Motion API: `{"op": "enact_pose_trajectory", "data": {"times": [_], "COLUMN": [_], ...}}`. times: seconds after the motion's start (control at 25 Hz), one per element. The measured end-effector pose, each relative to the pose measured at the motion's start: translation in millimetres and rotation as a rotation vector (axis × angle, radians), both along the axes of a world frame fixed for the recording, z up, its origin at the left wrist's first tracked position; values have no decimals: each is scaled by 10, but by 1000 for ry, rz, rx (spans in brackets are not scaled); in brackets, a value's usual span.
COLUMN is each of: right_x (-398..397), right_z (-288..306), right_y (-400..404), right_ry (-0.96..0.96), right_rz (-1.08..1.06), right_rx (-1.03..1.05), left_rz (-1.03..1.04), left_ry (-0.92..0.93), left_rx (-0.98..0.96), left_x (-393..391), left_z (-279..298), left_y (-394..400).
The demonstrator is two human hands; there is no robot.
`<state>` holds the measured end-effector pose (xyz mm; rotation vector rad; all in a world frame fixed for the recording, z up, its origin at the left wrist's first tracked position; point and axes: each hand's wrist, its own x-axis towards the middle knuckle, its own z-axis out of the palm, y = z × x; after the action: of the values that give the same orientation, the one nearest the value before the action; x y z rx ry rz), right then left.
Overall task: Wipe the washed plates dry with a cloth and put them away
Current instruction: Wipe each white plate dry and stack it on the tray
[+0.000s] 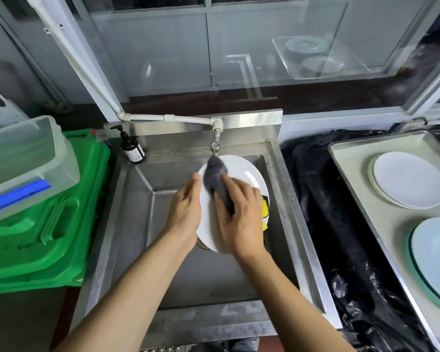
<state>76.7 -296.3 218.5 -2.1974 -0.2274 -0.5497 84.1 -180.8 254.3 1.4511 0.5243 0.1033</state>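
Left hand (186, 207) gripping plate (239, 171) edge, right hand (239, 217) pressing cloth (217, 177), both forearms extended

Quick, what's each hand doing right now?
Left hand: holding the white plate by its edge.
Right hand: pressing the grey cloth on the plate.

Glossy white plate (241, 171), soft grey cloth (217, 177), dull scuffed steel sink (142, 199).

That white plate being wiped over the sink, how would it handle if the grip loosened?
The plate looks glossy, and freshly washed by the task, so probably slippery; the left hand holds only its rim. It appears stiff and ceramic, so likely fragile: it is held tilted above the steel sink. The cloth under the right hand looks floppy, adding little support.
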Motion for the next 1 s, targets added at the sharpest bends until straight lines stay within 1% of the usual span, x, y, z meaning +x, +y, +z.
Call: {"op": "enact_pose_trajectory", "data": {"times": [0.08, 0.12, 0.16, 0.28, 0.32, 0.36, 0.4, 0.48, 0.52, 0.56, 0.64, 0.72, 0.8, 0.92, 1.0], "right_x": [155, 174, 132, -221, -266, -208, -112, 77, 113, 89, -113, -361, -443, -540, -603], "right_z": [26, 29, 41, -9, -37, -43, -47, 8, 31, 61, 96, 93, 52, -89, -225], "right_y": [-141, -149, -94, 190, 188, 131, 50, -98, -124, -86, 109, 255, 233, 88, -27], "right_ry": [116, 139, 121, 27, 10, 9, 41, 170, 198, 182, 98, 69, 42, -3, -15], "right_rz": [-159, -196, -176, 53, 83, 67, 5, -168, -210, -200, -55, 73, 130, 201, 165], "right_rx": [63, 81, 82, 66, 64, 65, 69, 114, 132, 131, 109, 118, 104, 6, -49], "left_rz": [8, 13, 12, 9, 11, 8, 10, 14, 5, -6, -4, 13, 32, 76, 92], "left_ry": [-17, -29, -38, -27, -24, -23, -22, -36, -44, -45, -40, -35, -39, -26, -15], "left_rx": [2, 14, 24, 16, 20, 17, 9, 9, 15, 24, 8, -19, -32, -33, -5], "left_x": [-36, -36, -18, 54, 64, 64, 44, 9, 2, 7, 38, 46, 21, -24, -43], "left_z": [-15, -1, 24, 122, 114, 111, 100, 84, 88, 105, 164, 185, 198, 198, 211], "left_y": [8, -16, -38, -69, -46, -28, -9, 3, -13, -26, -49, -23, 16, 85, 123]}}
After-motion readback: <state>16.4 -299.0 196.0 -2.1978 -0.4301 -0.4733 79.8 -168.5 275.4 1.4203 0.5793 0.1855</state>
